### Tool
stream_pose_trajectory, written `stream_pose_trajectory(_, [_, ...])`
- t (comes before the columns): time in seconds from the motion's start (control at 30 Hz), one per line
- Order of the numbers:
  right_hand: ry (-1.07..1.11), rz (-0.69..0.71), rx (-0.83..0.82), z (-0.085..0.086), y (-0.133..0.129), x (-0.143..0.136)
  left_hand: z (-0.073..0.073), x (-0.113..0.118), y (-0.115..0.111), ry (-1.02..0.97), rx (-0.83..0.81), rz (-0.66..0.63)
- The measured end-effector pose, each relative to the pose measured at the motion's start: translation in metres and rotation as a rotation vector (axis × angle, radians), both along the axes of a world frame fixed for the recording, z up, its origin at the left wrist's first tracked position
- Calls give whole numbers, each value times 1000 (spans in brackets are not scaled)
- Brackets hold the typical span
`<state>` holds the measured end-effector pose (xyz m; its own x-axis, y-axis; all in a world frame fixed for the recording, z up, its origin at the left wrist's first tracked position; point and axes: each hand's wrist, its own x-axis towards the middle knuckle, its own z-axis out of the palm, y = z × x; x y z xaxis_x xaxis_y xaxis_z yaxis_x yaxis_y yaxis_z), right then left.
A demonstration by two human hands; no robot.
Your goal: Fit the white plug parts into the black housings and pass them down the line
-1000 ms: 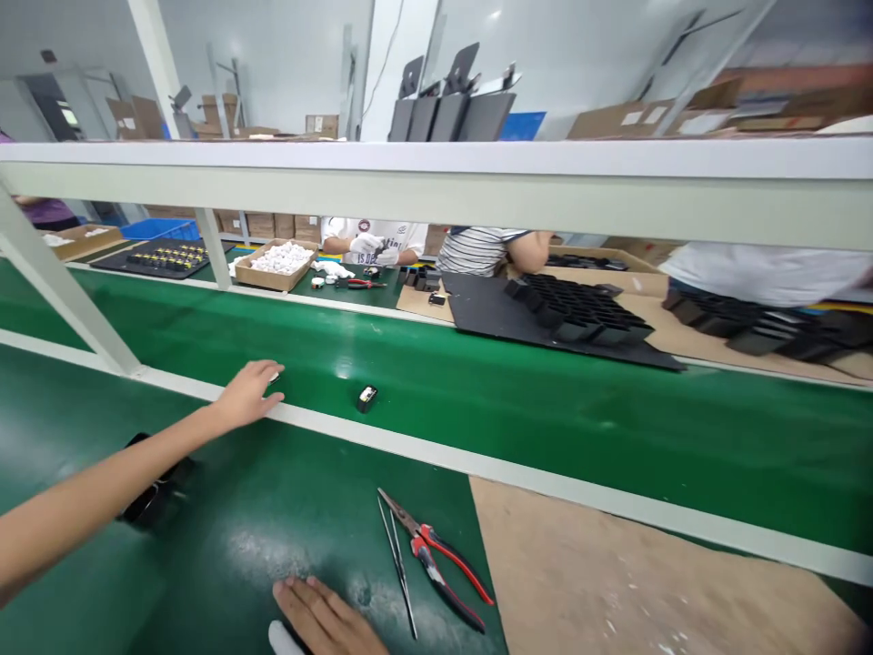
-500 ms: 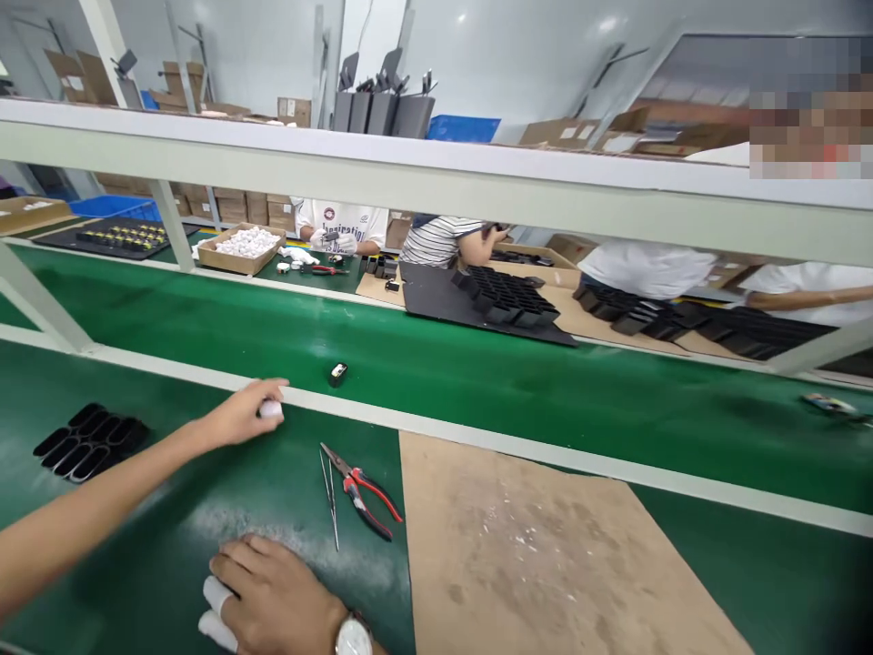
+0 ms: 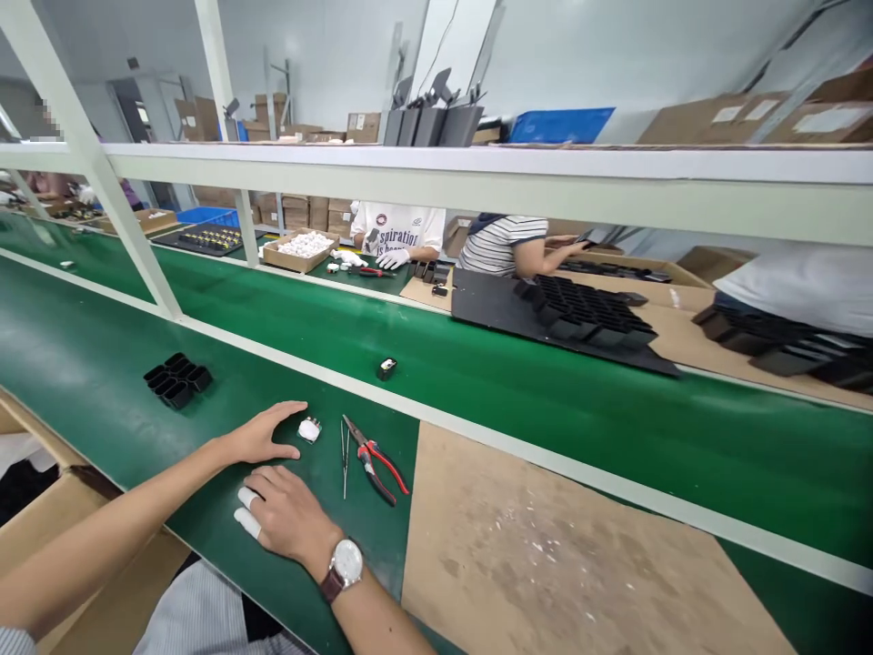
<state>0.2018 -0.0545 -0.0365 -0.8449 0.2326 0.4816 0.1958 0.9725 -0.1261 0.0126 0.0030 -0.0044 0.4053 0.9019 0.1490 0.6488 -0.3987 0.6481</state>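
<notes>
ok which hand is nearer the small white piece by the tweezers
Left. The left hand is just beside the white piece, spread open toward it; the right hand is farther off, nearer the person's body.

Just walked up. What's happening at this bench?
A person's left hand is open beside a small white-topped part on the green bench, not gripping it. The right hand, two fingers in white covers, rests palm down nearby. Tweezers and pliers lie right of the part; black cases sit left; a small black unit is on the green strip beyond.
</notes>
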Motion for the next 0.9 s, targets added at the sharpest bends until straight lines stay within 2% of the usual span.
stream_pose_trajectory(0.33, [-12,-25,118,1,2,-2,-1,2,0,26,51,16])
stream_pose_trajectory(0.6, [24,-55,58,2,0,9,-11,2,2,-11,27,-25])
stream_pose_trajectory(0.7, [52,-40,8,-10,2,11,-13,4,1,-19,-1,-55])
stream_pose_trajectory(0.8, [113,-30,-89,-34,4,9,-12,7,-2,-37,-22,-97])
stream_pose_trajectory(0.9, [209,-134,-223,-54,5,11,-9,11,-6,-60,-72,-123])
